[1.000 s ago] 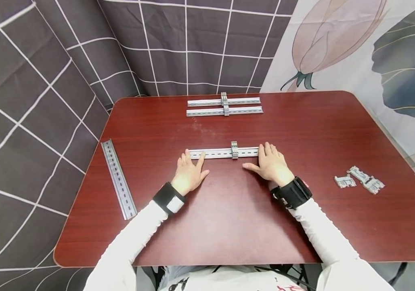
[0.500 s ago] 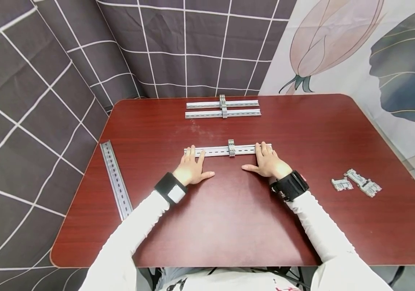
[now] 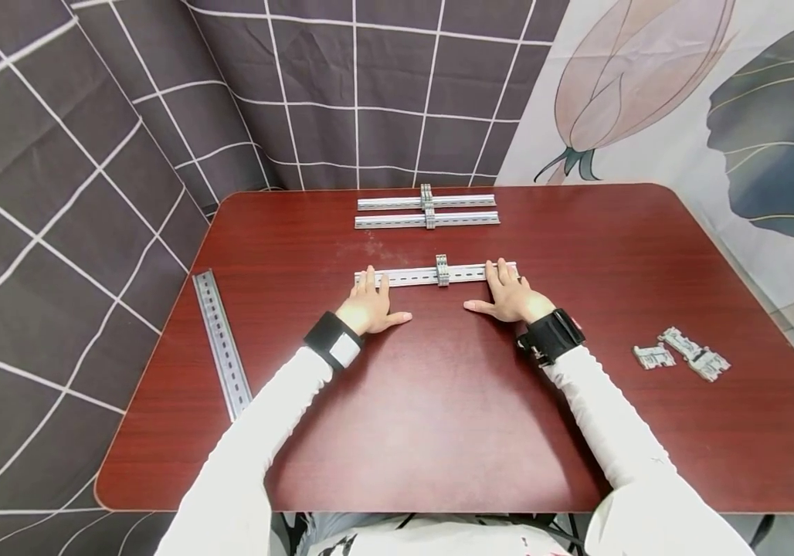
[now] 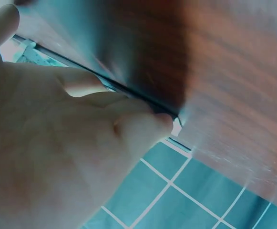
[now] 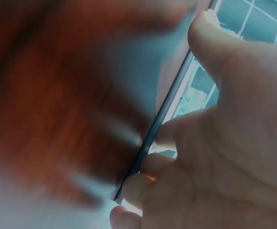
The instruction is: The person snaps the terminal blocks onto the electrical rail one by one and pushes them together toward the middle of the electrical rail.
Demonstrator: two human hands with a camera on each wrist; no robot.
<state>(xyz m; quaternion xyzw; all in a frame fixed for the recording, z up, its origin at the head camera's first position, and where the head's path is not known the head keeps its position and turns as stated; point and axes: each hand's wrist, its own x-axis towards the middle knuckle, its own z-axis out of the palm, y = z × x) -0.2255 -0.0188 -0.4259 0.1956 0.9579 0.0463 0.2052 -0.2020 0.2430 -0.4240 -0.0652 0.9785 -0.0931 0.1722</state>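
Note:
A slotted metal DIN rail (image 3: 407, 277) lies crosswise on the table in front of the body, with a small cluster of grey terminal blocks (image 3: 442, 270) clipped on near its middle. At the left end my left hand (image 3: 367, 305) rests its extended fingers on the rail, thumb pointing inward. My right hand (image 3: 512, 293) touches the other end the same way, fingers straight and spread. In the left wrist view, fingers (image 4: 138, 126) lie along the rail's dark edge. The right wrist view shows the fingers (image 5: 138, 188) against the rail (image 5: 169, 102).
Farther back lie two parallel rails (image 3: 390, 222) with terminal blocks (image 3: 428, 208) near their middles. A bare slotted rail (image 3: 222, 344) lies at the left, partly behind the left sleeve. Loose light-grey terminal blocks (image 3: 694, 354) lie on the right of the reddish-brown table (image 3: 439, 432).
Both hands and the rail under their fingers have moved away from the body, closer to the two rails at the back. The other pieces have stayed where they were.

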